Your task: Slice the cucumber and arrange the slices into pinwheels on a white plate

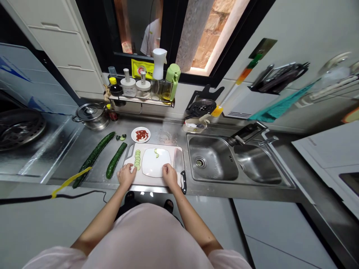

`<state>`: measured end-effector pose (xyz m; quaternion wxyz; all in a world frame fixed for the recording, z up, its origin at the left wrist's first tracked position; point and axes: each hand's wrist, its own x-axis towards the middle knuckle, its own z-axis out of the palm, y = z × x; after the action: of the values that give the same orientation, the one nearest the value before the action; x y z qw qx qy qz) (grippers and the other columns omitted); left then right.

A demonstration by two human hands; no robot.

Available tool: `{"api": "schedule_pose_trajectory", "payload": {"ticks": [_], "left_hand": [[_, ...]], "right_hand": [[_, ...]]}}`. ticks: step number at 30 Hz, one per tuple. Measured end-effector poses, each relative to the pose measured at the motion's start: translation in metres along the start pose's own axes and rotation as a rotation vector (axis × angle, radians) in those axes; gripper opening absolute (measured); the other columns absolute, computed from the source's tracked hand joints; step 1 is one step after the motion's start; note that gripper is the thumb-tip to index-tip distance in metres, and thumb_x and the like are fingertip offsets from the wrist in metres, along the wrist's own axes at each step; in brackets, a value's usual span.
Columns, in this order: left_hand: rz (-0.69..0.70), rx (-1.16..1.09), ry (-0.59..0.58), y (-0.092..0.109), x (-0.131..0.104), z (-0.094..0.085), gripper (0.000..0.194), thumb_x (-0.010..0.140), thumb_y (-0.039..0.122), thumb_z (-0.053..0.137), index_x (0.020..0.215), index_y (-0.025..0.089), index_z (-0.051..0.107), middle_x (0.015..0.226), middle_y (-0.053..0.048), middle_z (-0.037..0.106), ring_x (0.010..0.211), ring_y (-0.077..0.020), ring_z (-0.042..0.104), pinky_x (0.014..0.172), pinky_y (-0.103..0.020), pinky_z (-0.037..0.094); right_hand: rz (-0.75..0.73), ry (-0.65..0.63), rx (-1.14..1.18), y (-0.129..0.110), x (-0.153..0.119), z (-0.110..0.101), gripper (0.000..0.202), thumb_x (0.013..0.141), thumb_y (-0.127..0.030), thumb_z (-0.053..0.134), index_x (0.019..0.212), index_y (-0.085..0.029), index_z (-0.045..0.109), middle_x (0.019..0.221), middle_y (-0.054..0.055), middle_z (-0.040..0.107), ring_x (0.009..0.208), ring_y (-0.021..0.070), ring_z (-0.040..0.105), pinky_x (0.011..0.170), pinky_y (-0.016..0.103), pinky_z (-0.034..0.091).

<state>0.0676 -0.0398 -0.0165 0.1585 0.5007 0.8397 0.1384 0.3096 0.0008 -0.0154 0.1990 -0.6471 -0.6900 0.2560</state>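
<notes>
A white square plate [156,168] lies on the pale cutting board [134,179], with a few cucumber slices [156,152] near its far edge. Left of the plate, a row of overlapping cucumber slices [137,158] runs along the board. My left hand [126,176] is at the near end of that row, fingers curled and thumb by the last slice; whether it pinches one is unclear. With its fingers closed, my right hand [169,175] rests at the plate's right edge, and what they hold is hidden. Beside it lies a kitchen knife [183,181] with a black handle.
Left of the board lie a long cucumber [95,153], a shorter cut cucumber [116,160] and cucumber ends [121,137]. Behind it sits a small plate of chopped red pieces [141,135]. A lidded pot [92,116] stands back left; the double sink [214,173] is on the right.
</notes>
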Motion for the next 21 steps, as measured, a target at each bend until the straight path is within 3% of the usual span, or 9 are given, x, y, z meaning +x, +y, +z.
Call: {"api": "schedule_pose_trajectory", "payload": {"ticks": [6,15,21], "left_hand": [[-0.02,0.021,-0.019,0.0091,-0.0002,-0.0007,0.031,0.086,0.044,0.05,0.104,0.022,0.061,0.1,-0.009,0.064,0.102,-0.0261,0.056,0.085,-0.038,0.036],[-0.063,-0.075,-0.003,0.0075,0.0023,0.0053,0.022,0.084,0.039,0.054,0.098,0.024,0.059,0.099,-0.005,0.066,0.102,-0.0256,0.058,0.085,-0.037,0.036],[-0.1,-0.125,-0.015,0.0086,0.0046,0.0066,0.019,0.084,0.033,0.052,0.1,0.025,0.058,0.093,-0.003,0.069,0.095,-0.024,0.062,0.085,-0.036,0.036]], "right_hand": [[-0.009,0.01,0.052,-0.0014,-0.0018,-0.0029,0.024,0.089,-0.029,0.04,0.092,-0.021,0.062,0.077,0.001,0.064,0.071,0.0153,0.057,0.064,0.023,0.035],[-0.01,0.015,0.067,-0.0018,-0.0019,-0.0045,0.024,0.089,-0.03,0.04,0.092,-0.021,0.062,0.076,0.001,0.064,0.071,0.0156,0.057,0.064,0.022,0.036],[-0.01,0.018,0.082,0.0014,-0.0031,-0.0029,0.024,0.089,-0.03,0.04,0.092,-0.021,0.062,0.076,0.002,0.064,0.071,0.0165,0.058,0.066,0.023,0.037]]}}
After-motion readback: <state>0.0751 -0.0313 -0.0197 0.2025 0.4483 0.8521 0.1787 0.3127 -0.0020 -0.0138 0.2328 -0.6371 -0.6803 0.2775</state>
